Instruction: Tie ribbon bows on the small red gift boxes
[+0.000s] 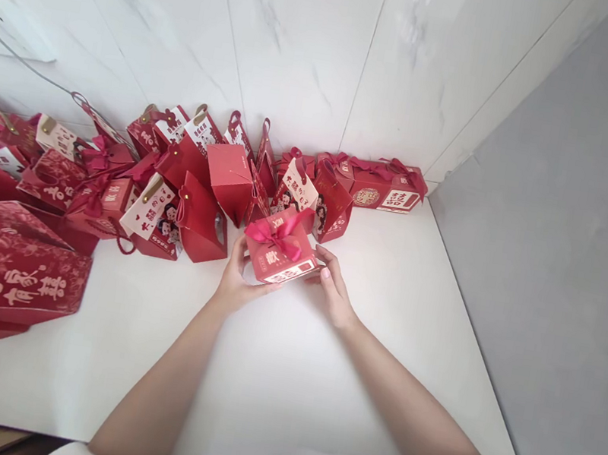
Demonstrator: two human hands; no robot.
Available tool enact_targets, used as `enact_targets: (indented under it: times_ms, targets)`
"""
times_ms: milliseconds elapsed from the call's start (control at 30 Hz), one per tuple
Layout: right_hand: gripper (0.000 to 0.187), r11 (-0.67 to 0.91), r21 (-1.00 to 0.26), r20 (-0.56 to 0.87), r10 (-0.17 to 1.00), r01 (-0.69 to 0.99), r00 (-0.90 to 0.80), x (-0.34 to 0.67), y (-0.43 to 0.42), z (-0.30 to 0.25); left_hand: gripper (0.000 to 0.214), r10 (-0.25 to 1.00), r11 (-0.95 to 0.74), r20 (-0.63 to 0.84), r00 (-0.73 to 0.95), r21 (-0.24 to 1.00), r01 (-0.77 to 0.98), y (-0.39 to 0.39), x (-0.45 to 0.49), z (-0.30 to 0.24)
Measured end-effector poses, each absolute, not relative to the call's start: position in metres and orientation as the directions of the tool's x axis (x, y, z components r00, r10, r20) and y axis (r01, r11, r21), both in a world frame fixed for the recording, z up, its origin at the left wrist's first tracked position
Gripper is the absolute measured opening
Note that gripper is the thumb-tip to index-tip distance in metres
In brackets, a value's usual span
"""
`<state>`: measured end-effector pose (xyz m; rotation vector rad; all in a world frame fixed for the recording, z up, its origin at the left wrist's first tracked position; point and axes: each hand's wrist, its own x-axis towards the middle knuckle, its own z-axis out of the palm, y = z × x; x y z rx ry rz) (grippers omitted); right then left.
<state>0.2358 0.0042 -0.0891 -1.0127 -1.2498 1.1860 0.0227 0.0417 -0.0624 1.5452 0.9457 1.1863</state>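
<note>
Between my two hands is a small red gift box (288,262) with a bright red ribbon bow (278,233) on top and a white printed panel on its near side. My left hand (237,282) grips its left and near side, thumb along the lower edge. On the other side, my right hand (335,294) has its fingers closed against the right edge of the box. Just behind it stand a cream-topped gift box (294,189) and a dark red gift box (333,205).
Several red gift boxes and bags crowd the left, among them a large printed red bag (13,274). Bow-tied boxes (385,186) line the tiled wall (311,36). A grey panel (570,223) borders the white table (421,292) on the right. A cable (19,56) hangs at the far left.
</note>
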Motion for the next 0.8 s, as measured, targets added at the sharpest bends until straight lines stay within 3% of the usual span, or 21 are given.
enact_targets:
  times_ms: [133, 400, 567, 633, 800]
  targets:
    - [0.052, 0.142, -0.986, 0.148, 0.987, -0.089, -0.056, 0.236, 0.005, -0.092, 0.103, 0.913, -0.392, 0.366, 0.181, 0.91, 0.134, 0.04, 0.027, -0.059]
    - [0.052, 0.14, -0.982, 0.147, 0.988, -0.127, -0.052, 0.236, 0.006, -0.095, 0.101, 0.916, -0.341, 0.327, 0.232, 0.94, 0.023, 0.04, 0.024, -0.06]
    - [0.053, 0.105, -0.981, 0.122, 0.988, -0.161, -0.097, 0.237, 0.004, -0.093, 0.094, 0.92, 0.02, 0.066, 0.387, 0.977, -0.214, 0.043, 0.013, -0.071]
    - [0.047, 0.098, -0.981, 0.119, 0.985, -0.165, -0.124, 0.236, 0.004, -0.092, 0.082, 0.943, 0.092, -0.001, 0.332, 0.961, -0.259, 0.045, 0.012, -0.074]
    - [0.046, 0.028, -0.991, 0.045, 0.991, -0.128, -0.125, 0.235, 0.004, -0.09, 0.055, 0.994, -0.004, 0.033, 0.101, 0.961, -0.276, 0.056, 0.013, -0.077]
